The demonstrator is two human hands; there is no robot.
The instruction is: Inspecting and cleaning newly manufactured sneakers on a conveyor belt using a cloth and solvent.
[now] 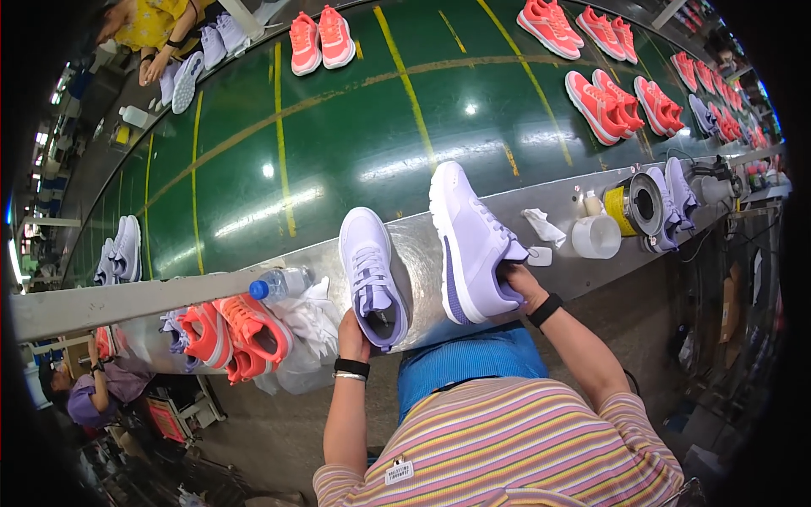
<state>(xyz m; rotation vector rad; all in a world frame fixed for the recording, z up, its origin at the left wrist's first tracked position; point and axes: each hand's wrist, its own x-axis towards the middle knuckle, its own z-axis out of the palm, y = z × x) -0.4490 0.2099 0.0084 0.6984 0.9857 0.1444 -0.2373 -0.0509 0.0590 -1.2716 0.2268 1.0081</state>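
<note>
Left hand (353,331) is closed around the heel of a lavender sneaker (372,277). The shoe lies flat, sole down, toe pointing away from the hand, laces and tongue up. Looks like a heel grip so the upper stays clear for a look from above.

Right hand (517,281) is closed on the heel of the second lavender sneaker (467,241). Thumb side seems tucked into the collar, but I can't tell for sure. This one is tipped on its side with the side panel and the purple trim along the white sole facing up, toe also away from the hand. Probably turned that way to show the sole edge.

Both shoes rest on the metal ledge (431,253) right in front of the hands, and the two sit just beside each other, not touching.

Beyond the hands runs the green conveyor belt (355,144) with pairs of coral sneakers (319,40) spaced along it.

Left of the left hand: a clear water bottle (280,283) with a blue cap, crumpled white paper (311,319), and a pile of coral shoes (241,334) under the ledge lip.

Right of the right hand: a small white block (541,255), a white cloth (542,225), a roll of white tape (596,236), and a yellow can (635,205) lying open-end toward us. All within easy reach.

Another person in yellow (152,24) is working across the belt, far from both hands.
</note>
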